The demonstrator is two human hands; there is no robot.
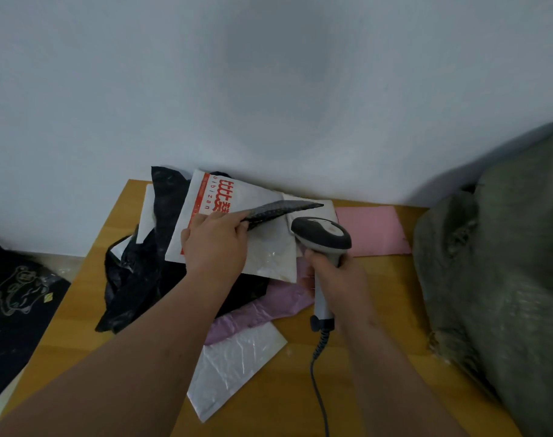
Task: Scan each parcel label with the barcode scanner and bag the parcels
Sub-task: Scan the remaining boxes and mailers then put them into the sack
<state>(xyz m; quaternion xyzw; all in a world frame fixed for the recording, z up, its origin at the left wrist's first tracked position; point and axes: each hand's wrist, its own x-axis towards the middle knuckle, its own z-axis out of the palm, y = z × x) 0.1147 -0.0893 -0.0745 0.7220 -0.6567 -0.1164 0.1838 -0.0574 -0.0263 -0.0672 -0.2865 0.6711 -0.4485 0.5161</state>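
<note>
Holding black parcel (278, 211) pinched in our left hand (213, 244) | right hand (338, 279) fingers wrapped round barcode scanner (324, 241) | above wooden surface (379, 310)

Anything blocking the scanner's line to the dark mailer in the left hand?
Nothing visible. The right hand grips the barcode scanner, whose head sits just right of the dark mailer that the left hand holds lifted edge-on above the white parcel. The gap looks open; the label itself isn't visible.
</note>
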